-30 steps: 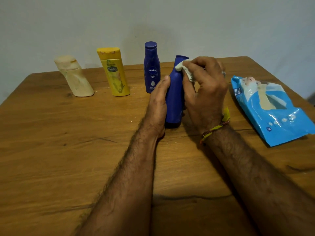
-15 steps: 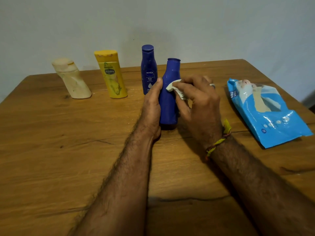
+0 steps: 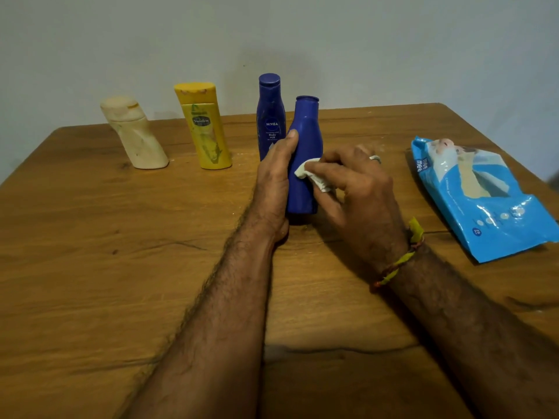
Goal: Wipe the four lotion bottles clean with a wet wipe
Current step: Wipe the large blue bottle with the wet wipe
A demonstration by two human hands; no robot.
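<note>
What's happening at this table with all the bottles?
A person is cleaning lotion bottles. The left hand steadies a blue bottle standing on the wooden table, while the right hand rubs a wet wipe against its side. Three more bottles stand behind, and a blue wipes pack lies to the right.

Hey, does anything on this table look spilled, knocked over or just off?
Nothing spilled or toppled. All four bottles stand upright; the cream bottle only looks tilted because its body is slanted. The yellow bottle has reddish smudges on its cap. The wipes pack lies crumpled at the right.
</note>
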